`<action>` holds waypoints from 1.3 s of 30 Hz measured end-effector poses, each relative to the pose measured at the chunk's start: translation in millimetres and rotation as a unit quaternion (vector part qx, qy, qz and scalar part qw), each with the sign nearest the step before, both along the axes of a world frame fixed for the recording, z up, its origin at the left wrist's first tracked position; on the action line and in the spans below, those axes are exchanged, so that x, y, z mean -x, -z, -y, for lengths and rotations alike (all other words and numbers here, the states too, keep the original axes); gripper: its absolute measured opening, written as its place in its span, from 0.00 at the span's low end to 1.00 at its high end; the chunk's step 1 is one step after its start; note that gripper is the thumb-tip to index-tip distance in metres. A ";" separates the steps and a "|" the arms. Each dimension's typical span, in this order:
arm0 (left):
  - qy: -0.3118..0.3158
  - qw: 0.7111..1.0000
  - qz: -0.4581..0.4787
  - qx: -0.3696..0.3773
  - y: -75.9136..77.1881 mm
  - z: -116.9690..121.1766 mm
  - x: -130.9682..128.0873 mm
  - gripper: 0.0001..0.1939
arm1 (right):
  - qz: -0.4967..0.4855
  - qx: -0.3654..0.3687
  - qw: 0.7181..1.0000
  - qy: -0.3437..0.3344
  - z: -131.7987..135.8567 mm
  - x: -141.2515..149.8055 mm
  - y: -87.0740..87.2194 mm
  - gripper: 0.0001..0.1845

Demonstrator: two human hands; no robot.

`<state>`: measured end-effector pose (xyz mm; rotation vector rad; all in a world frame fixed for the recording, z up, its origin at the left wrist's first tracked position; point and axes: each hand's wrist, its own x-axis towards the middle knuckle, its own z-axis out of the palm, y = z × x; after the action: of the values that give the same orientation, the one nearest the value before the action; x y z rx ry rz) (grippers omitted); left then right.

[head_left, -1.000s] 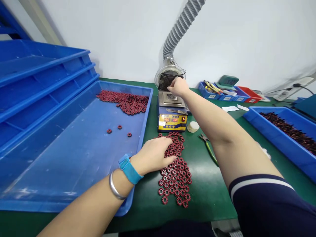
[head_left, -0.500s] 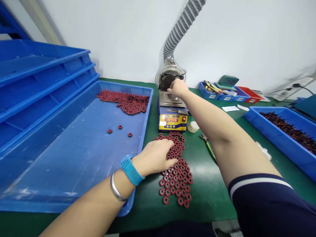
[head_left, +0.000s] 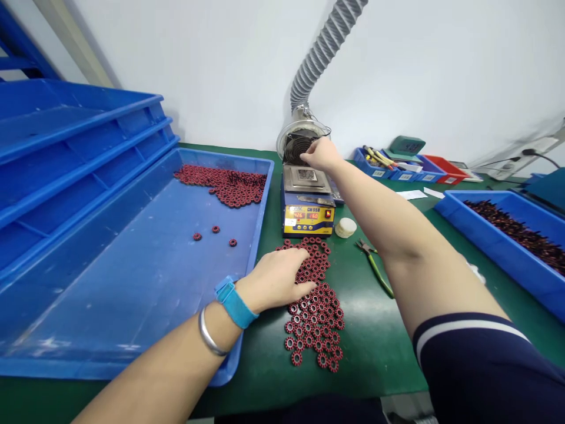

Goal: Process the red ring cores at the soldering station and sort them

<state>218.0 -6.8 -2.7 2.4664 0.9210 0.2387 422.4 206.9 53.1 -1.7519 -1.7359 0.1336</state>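
Over red rings (head_left: 316, 321), L hand (head_left: 276, 280) spread; R hand (head_left: 323, 155) nr machine (head_left: 309, 220), grip unclear.

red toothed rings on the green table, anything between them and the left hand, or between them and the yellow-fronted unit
Nothing visible stands between the left hand and the red toothed rings: the hand is over their left side. Nor does anything visible separate them from the yellow-fronted unit beyond.

Red toothed rings (head_left: 315, 305), flat, loosely clustered
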 end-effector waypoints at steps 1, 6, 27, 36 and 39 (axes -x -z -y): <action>-0.004 1.000 0.005 0.002 0.9 -0.5 0.4 0.18 | -0.024 -0.001 1.000 -0.010 1.3 -1.5 -2.6 0.05; -0.038 0.996 0.075 0.016 8.1 -5.2 -1.2 0.19 | -0.248 0.021 0.965 -0.085 25.7 -3.9 -12.6 0.08; -0.205 0.834 0.385 0.337 -0.1 -9.5 -15.8 0.14 | -0.259 -0.107 0.944 -0.175 254.3 31.1 73.8 0.07; -0.337 0.941 0.036 0.017 -29.8 -37.7 49.6 0.03 | -0.257 0.145 0.943 -0.153 289.1 -60.1 107.6 0.10; -0.330 0.937 -0.112 -0.011 -25.2 -29.5 91.3 0.06 | -0.201 0.215 0.933 -0.206 301.1 -73.4 114.2 0.10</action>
<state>126.8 22.7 22.5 2.1456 1.8373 0.1887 495.9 -94.2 -61.1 -1.4653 -1.8174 1.0503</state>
